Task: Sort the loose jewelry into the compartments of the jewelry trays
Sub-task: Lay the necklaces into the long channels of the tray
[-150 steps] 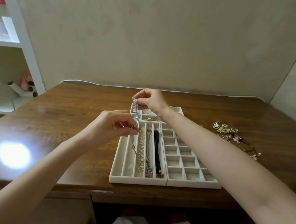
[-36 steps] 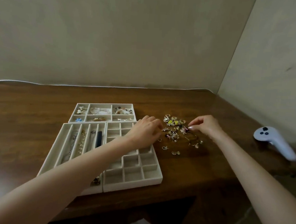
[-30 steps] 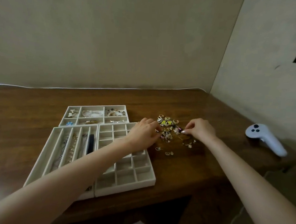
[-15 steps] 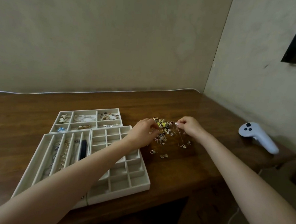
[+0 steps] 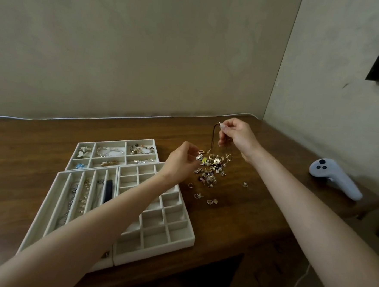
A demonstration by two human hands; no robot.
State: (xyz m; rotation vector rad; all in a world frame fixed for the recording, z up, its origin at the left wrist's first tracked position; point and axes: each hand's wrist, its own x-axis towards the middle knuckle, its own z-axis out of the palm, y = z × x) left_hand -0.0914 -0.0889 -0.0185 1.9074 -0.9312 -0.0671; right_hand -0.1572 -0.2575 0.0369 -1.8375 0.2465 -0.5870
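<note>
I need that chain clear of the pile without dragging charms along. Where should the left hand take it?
Pinch the chain low, just above the pile, coming from the left. It hangs straight from the right hand's pinch, so that stretch is bare. The left hand, beside it, would first drop its pendant.
</note>
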